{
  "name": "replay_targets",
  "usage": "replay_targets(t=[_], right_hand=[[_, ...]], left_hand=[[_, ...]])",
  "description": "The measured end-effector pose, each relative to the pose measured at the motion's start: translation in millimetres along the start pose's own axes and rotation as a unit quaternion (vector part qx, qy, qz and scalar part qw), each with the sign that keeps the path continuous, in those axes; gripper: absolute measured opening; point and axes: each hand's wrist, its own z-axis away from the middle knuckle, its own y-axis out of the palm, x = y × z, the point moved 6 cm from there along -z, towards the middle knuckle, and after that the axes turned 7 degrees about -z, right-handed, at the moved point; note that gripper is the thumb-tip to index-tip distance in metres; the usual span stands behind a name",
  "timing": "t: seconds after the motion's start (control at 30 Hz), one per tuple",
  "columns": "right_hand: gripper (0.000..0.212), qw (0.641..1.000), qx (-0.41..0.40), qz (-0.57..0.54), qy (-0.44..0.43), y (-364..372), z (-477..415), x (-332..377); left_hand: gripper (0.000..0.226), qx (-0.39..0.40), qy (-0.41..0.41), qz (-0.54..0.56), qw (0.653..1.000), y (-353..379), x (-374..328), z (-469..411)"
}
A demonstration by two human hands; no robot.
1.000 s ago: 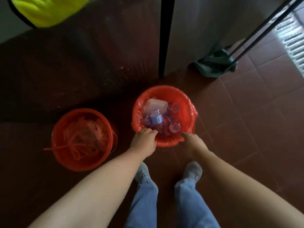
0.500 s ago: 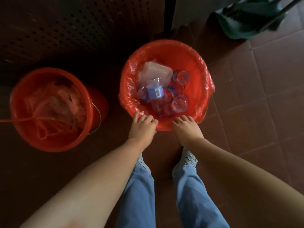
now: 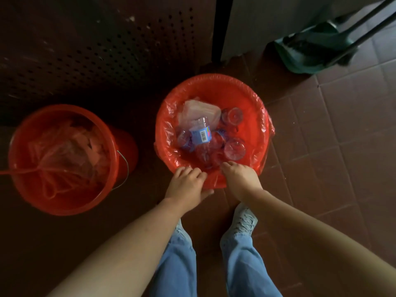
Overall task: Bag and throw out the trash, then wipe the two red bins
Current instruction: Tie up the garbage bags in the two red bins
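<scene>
Head view. Drawn closer together than half a second ago: left hand [image 3: 188, 186] and right hand [image 3: 241, 179], both at 6 o'clock on the lined bin [image 3: 214, 77], with a fold of red liner [image 3: 214, 181] now bunched between them. Left fingers curled over that edge, thumb below it; right fingers curled down into the plastic, pinching it.

Loose inside: a clear bottle [image 3: 200, 133], clear cups [image 3: 234, 148] and a clear box [image 3: 201, 109].

Best to peel the liner off the rim all the way round, gather it toward the centre, then lift straight up. Probably easy to spill such light empties if tilted.

At 9 o'clock, well apart: second red bin [image 3: 64, 207], holding crumpled red plastic, wire handle at its side.

Underfoot, dark red tiled floor [image 3: 342, 146]. At 11 o'clock, a perforated dark panel [image 3: 107, 50]; at 1 o'clock, a green dustpan [image 3: 310, 52] with dark poles.
</scene>
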Motion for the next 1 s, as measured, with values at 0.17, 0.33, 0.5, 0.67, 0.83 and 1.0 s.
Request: replay_targets(t=[0.17,0.33,0.5,0.67,0.83,1.0], right_hand=[[0.022,0.998,-0.017,-0.048,0.029,-11.3,-4.5,8.1],[0.02,0.995,0.027,-0.058,0.071,-1.9,4.2,-2.8],[0.015,0.988,0.011,-0.134,0.071,2.8,12.5,-0.7],[0.038,0.998,0.024,-0.027,0.054,4.7,18.2,5.2],[0.018,0.996,-0.037,-0.022,0.075,-3.9,16.9,4.6],[0.03,0.996,-0.024,0.023,0.078,-3.3,15.2,2.6]], left_hand=[[0.048,0.012,-0.041,-0.024,0.999,-12.2,0.7,-10.0],[0.019,0.06,-0.049,0.038,0.996,-12.2,1.7,-19.6],[0.03,0.029,-0.113,0.032,0.993,-22.6,8.0,-23.4],[0.034,-0.005,-0.106,0.012,0.994,-29.0,1.6,-24.1],[0.034,0.006,-0.101,-0.068,0.993,-28.4,2.3,-23.1],[0.032,-0.011,-0.107,-0.086,0.991,-39.6,13.5,-28.3]])
